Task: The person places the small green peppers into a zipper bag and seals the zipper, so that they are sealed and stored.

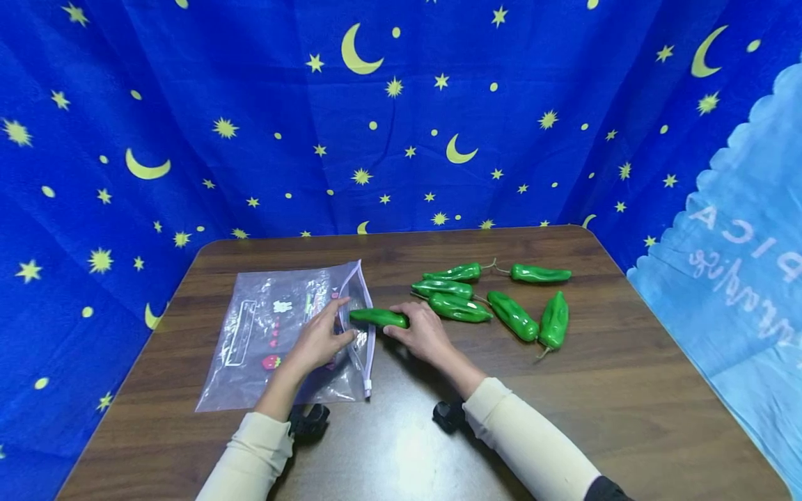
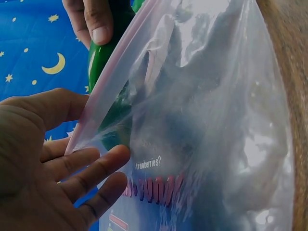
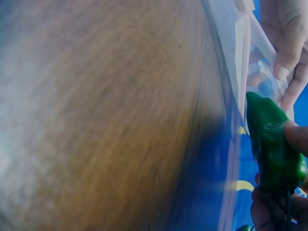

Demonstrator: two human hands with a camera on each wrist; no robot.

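A clear, printed zip bag [image 1: 250,334] lies flat on the table, its mouth facing right and parted. My left hand [image 1: 319,339] holds the upper lip of that mouth; in the left wrist view, the thumb and fingers [image 2: 103,178] straddle the zip edge. A glossy green pepper [image 1: 379,318] is gripped at its stem end by my right hand [image 1: 422,334]. Its tip points left into the bag's mouth, and in the left wrist view its lower part shows through the film. The right wrist view has the pepper [image 3: 272,139] between thumb and fingers.
Several more green peppers [image 1: 514,316] lie loose on the brown table [image 1: 564,410], right of the bag. A white slider [image 1: 367,386] sits at the near end of the zip. Behind the table hangs a blue curtain [image 1: 413,188] with moons and stars.
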